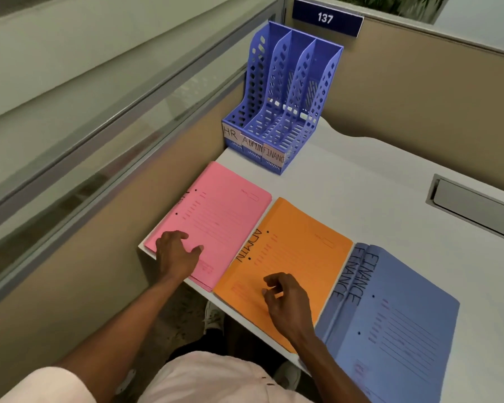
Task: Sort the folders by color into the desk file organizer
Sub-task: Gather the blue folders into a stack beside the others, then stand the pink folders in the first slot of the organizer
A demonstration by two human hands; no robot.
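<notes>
Three folder stacks lie flat along the desk's front edge. The pink folders (216, 216) are at the left, the orange folders (291, 257) marked ADMIN in the middle, the blue folders (396, 315) marked FINANCE at the right. My left hand (176, 251) rests on the near corner of the pink stack with its fingers spread. My right hand (287, 298) hovers over the orange stack, fingers loosely curled and holding nothing. The blue file organizer (282, 91) stands empty in the back corner, its three slots labelled HR, ADMIN, FINANCE.
The white desk (361, 184) is bounded by beige partition walls at the left and behind. A grey cable hatch (474, 205) is set into the desk at the right. A sign reading 137 (326, 18) hangs on the partition above the organizer.
</notes>
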